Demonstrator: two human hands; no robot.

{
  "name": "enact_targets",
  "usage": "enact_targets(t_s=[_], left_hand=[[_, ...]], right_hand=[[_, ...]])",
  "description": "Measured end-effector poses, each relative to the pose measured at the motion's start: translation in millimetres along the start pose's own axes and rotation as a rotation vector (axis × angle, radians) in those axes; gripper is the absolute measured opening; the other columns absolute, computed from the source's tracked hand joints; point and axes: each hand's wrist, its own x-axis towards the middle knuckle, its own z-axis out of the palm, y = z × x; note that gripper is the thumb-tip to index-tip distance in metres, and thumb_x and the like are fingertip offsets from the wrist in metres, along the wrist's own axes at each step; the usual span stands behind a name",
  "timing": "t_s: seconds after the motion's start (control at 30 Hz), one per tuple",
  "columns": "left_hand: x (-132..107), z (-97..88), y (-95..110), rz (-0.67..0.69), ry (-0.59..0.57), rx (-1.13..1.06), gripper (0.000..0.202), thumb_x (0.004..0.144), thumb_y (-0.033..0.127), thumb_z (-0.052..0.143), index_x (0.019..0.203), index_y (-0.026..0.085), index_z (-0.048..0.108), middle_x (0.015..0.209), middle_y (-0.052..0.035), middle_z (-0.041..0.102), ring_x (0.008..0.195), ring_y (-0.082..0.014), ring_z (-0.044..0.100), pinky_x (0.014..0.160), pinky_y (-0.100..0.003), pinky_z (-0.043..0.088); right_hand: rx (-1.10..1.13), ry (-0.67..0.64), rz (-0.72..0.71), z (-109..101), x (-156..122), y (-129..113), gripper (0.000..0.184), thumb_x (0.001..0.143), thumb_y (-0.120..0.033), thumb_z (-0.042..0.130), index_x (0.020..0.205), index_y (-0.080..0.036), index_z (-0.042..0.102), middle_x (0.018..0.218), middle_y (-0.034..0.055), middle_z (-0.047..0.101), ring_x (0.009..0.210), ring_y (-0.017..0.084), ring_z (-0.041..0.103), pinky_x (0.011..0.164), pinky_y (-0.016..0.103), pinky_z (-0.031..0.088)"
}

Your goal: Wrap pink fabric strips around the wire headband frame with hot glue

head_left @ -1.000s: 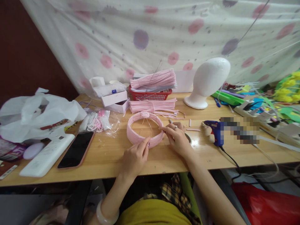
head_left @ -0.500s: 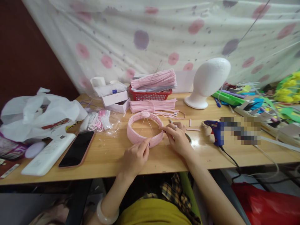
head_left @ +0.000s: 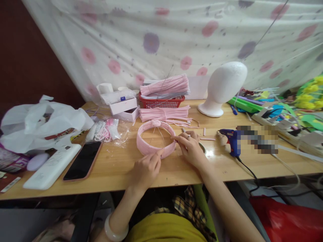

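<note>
A round band of pink pipe cleaners stands on the table, with thin wires crossing its inside and a fuzzy pink knob on its far rim. My left hand pinches the band's near edge, slightly right of its middle. At the right side of the band, the fingertips of my right hand are closed on its edge. Partly hidden beneath my right hand lies a tool with a ring-shaped handle, perhaps scissors. Two short pink pieces lie just beyond that hand.
Behind the band are a bundle of pink pipe cleaners and a red basket. A white foam head and a blue glue gun stand to the right. Leftward lie a phone, a white power bank and bagged beads.
Both hands keep their grip on the band at almost the same spots. The whole view has shifted very slightly.
</note>
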Motion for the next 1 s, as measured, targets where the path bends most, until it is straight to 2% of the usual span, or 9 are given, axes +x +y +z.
enact_targets(t_s=[0.17, 0.37, 0.6, 1.0], left_hand=[[-0.7, -0.8, 0.8, 0.052, -0.019, 0.007, 0.027, 0.095, 0.009, 0.047, 0.106, 0.018, 0.07, 0.081, -0.0025, 0.078, 0.07, -0.0163, 0.073, 0.061, -0.024, 0.053], [0.6, -3.3, 1.5, 0.077, -0.013, 0.049, 0.035, 0.096, 0.009, 0.045, 0.124, 0.017, 0.065, 0.076, -0.0011, 0.076, 0.064, -0.0148, 0.07, 0.059, -0.024, 0.05], [-0.8, -0.4, 1.0, 0.08, -0.021, 0.049, 0.038, 0.095, 0.008, 0.045, 0.126, 0.017, 0.065, 0.08, -0.0027, 0.077, 0.067, -0.0154, 0.071, 0.059, -0.025, 0.05], [0.6, 0.4, 0.0, 0.087, -0.009, 0.069, 0.038, 0.095, 0.007, 0.046, 0.126, 0.017, 0.065, 0.075, 0.0004, 0.074, 0.063, -0.0156, 0.069, 0.056, -0.027, 0.048]], right_hand=[[-0.002, -0.001, 0.0, 0.3, -0.3, 0.3, 0.033, 0.1, -0.016, 0.044, 0.115, -0.029, 0.07, 0.094, 0.0055, 0.073, 0.096, 0.029, 0.048, 0.087, 0.047, 0.033], [-0.003, -0.002, -0.007, -0.1, -0.5, 0.3, 0.033, 0.099, -0.014, 0.047, 0.115, -0.03, 0.071, 0.094, 0.0048, 0.073, 0.096, 0.028, 0.047, 0.087, 0.045, 0.032], [0.0, -0.013, -0.001, -0.2, -0.4, 0.3, 0.034, 0.099, -0.013, 0.046, 0.117, -0.029, 0.071, 0.095, 0.0052, 0.073, 0.097, 0.029, 0.047, 0.087, 0.044, 0.031], [-0.005, -0.005, -0.01, 0.2, -1.0, 1.0, 0.035, 0.1, -0.014, 0.045, 0.119, -0.028, 0.07, 0.096, 0.0052, 0.073, 0.097, 0.028, 0.047, 0.087, 0.044, 0.031]])
